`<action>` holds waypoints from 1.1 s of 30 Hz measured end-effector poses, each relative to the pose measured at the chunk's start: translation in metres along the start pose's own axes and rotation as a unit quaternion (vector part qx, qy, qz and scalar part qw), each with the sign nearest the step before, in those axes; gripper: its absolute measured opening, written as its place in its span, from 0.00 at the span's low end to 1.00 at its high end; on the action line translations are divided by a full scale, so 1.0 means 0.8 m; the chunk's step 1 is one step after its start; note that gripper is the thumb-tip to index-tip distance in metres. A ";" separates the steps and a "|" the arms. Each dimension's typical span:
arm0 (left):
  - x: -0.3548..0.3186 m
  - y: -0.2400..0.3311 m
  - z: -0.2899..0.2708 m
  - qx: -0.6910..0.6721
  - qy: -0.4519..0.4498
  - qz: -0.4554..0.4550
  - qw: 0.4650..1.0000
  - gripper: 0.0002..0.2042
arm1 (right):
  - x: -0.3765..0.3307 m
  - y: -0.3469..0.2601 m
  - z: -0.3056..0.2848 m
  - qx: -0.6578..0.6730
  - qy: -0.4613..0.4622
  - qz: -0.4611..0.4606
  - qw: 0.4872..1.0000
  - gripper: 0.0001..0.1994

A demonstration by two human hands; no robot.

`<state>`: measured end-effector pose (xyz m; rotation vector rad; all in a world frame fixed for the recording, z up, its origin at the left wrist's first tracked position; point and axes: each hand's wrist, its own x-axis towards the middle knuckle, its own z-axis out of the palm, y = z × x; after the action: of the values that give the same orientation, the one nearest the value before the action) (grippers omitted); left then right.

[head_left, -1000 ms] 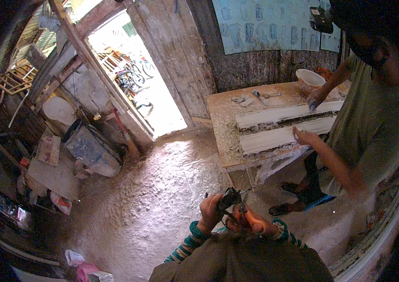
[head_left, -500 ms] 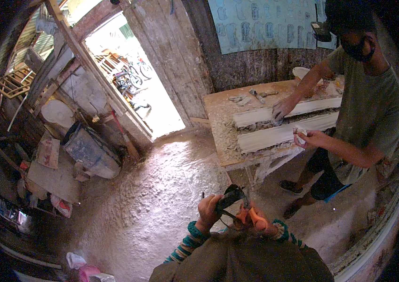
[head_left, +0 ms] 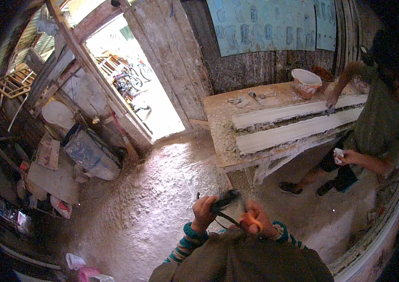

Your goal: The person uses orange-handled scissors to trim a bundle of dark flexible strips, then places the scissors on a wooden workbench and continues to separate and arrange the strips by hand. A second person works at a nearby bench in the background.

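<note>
In front of my body, my left hand (head_left: 203, 210) is closed round a black, strap-like piece (head_left: 226, 200) with a thin dark strip hanging down from it. The black piece is smeared by motion, so its exact kind does not show. My right hand (head_left: 263, 220) grips scissors with orange handles (head_left: 255, 223). The scissor blades are blurred and point up beside the right end of the black piece. Whether they touch it I cannot tell.
At right, a person (head_left: 380, 110) leans over a wooden table (head_left: 218, 101) bearing two long white plaster strips (head_left: 298, 129). A white-rimmed bucket (head_left: 307, 84) and small tools stand behind them. Left are a doorway (head_left: 136, 84), a broom (head_left: 126, 141) and a dirty barrel (head_left: 91, 152).
My right hand has turned, so less of the orange handles shows, and the black piece has shifted slightly. The other person has moved right along the table, uncovering the bucket.
</note>
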<state>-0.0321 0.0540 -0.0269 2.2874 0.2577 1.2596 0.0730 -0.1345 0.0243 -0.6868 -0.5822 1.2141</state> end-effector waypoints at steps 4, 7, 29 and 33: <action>-0.033 -0.039 -0.007 0.002 0.052 -0.122 0.991 0.11 | -0.019 0.008 -0.043 0.057 0.065 -0.175 0.981 0.33; -0.034 -0.033 -0.010 -0.067 0.104 -0.316 0.941 0.06 | -0.027 -0.005 -0.057 0.125 0.010 -0.117 0.985 0.33; 0.006 0.042 -0.014 -0.269 -0.118 -0.333 0.896 0.08 | 0.016 -0.010 0.019 -0.057 -0.136 0.138 0.979 0.34; 0.008 0.053 -0.021 -0.197 -0.160 -0.325 0.911 0.09 | 0.019 -0.003 0.014 -0.070 -0.178 0.086 0.978 0.36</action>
<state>-0.0453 0.0264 0.0072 1.7886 0.5359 0.5254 0.0704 -0.1189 0.0343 -0.6506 -0.9276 1.4817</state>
